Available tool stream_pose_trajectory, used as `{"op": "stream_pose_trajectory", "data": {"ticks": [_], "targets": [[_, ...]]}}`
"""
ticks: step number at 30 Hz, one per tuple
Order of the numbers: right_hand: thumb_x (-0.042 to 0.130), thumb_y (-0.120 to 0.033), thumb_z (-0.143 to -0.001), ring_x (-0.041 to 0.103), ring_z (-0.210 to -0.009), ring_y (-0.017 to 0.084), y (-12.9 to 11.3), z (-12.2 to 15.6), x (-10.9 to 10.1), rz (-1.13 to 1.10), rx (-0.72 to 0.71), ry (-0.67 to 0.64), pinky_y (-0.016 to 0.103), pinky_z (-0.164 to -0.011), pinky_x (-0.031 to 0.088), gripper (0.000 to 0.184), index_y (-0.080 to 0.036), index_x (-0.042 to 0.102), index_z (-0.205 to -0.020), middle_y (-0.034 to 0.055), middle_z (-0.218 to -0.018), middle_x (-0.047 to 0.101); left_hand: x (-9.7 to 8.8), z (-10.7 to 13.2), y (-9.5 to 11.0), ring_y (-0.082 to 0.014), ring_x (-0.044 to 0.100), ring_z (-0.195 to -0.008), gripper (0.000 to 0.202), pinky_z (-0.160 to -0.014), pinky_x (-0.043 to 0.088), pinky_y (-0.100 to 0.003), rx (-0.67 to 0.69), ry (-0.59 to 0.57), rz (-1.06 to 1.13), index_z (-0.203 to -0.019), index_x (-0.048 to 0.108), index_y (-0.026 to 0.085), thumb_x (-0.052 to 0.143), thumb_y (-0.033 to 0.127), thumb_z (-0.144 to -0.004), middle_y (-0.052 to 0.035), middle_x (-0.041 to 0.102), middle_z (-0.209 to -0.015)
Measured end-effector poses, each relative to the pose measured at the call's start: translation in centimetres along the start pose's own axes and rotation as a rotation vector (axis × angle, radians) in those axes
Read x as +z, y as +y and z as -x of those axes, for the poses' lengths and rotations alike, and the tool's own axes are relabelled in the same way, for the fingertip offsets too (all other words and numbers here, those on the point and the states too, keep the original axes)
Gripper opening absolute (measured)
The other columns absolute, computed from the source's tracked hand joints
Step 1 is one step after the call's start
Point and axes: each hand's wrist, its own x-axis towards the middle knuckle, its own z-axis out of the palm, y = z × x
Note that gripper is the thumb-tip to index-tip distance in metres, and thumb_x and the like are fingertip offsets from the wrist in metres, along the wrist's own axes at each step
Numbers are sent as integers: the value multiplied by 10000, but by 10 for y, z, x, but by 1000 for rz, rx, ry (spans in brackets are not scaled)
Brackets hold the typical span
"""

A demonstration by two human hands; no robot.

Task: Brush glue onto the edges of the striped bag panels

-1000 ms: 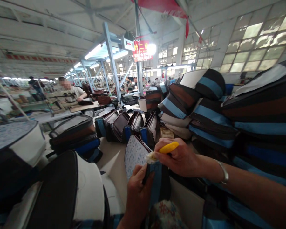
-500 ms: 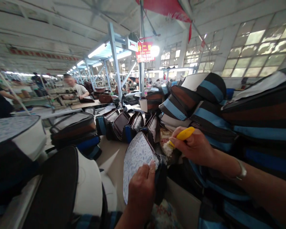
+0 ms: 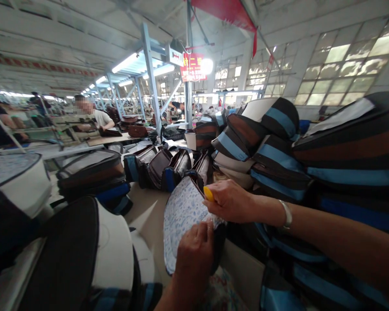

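My left hand grips the lower edge of a bag panel lined in white cloth with a small blue print, holding it upright over the table. My right hand is closed round a yellow-handled brush; only the handle's end shows past my fingers, and the bristles are hidden against the panel's upper right edge. A metal bracelet sits on my right wrist.
Striped black, blue and brown bags are piled high at the right. More bags lie at the left, and a row of open ones stands behind the panel. A person works at a far table on the left.
My right hand swung out to the right with the brush raised, then came back down onto the panel's edge. The left hand turned the panel so that more of its printed lining faces me.
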Motion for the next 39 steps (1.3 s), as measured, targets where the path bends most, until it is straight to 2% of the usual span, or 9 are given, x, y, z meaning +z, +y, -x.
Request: {"op": "stream_pose_trajectory", "data": {"ticks": [9,11,14,17,20,23,27,31,39], "targets": [[582,-217,-863,544,-609,160,13,-2,17,-45,56,-25,276,-591,358,153,-169,563,-719,34,-684,618,2,7,-1,-175,578,-632,261,-546,452,-297,-11,40,56,-1108,588,134,462,49,-896,-28,596,-747],[588,-262,-873,529,-580,150,21,2,10,-307,226,190,265,-577,379,155,-172,583,-748,17,-655,592,-4,7,-11,-186,603,-674,318,-574,480,-300,-42,54,78,-1163,575,129,453,38,-885,-48,627,-799],[640,-353,-851,391,-416,91,22,18,-1,-1026,563,500,219,-477,371,201,-186,590,-753,-56,-519,480,-21,4,-30,-174,635,-729,267,-648,522,-285,-163,112,219,-1155,589,147,474,119,-915,-56,645,-848],[692,-311,-797,229,-336,40,5,40,5,-1684,710,449,237,-543,475,185,-180,601,-703,-101,-426,400,-39,0,-47,-146,657,-741,168,-662,534,-243,-312,110,413,-1047,624,190,504,232,-938,-36,651,-853],[694,-253,-801,273,-352,38,-22,54,27,-1994,632,317,359,-784,535,129,-164,645,-721,-85,-439,454,-47,2,-57,-145,683,-789,215,-675,544,-232,-478,110,477,-1119,579,213,556,283,-917,-18,684,-896],[681,-242,-811,335,-382,49,-47,51,49,-2162,547,319,407,-863,516,125,-150,669,-728,-66,-464,483,-44,10,-62,-164,690,-838,256,-711,544,-256,-497,165,417,-1164,545,214,554,275,-916,-28,695,-936],[674,-199,-801,303,-356,41,-63,35,66,-2249,477,301,338,-732,542,84,-141,676,-739,-65,-472,488,-45,16,-66,-156,664,-778,160,-671,521,-250,-398,99,396,-1025,621,223,490,257,-939,-33,664,-889],[659,-200,-793,188,-329,12,-53,30,73,-2388,427,361,206,-539,478,117,-128,653,-701,-78,-476,463,-53,16,-66,-181,657,-808,188,-713,527,-292,-473,37,377,-976,638,226,486,332,-938,-44,656,-888],[602,-245,-842,182,-350,26,-54,35,95,-2509,471,394,153,-459,418,206,-121,658,-688,-60,-474,450,-63,-4,-47,-281,650,-885,444,-729,552,-414,-635,-37,330,-974,621,179,683,546,-732,-97,635,-972]]}}
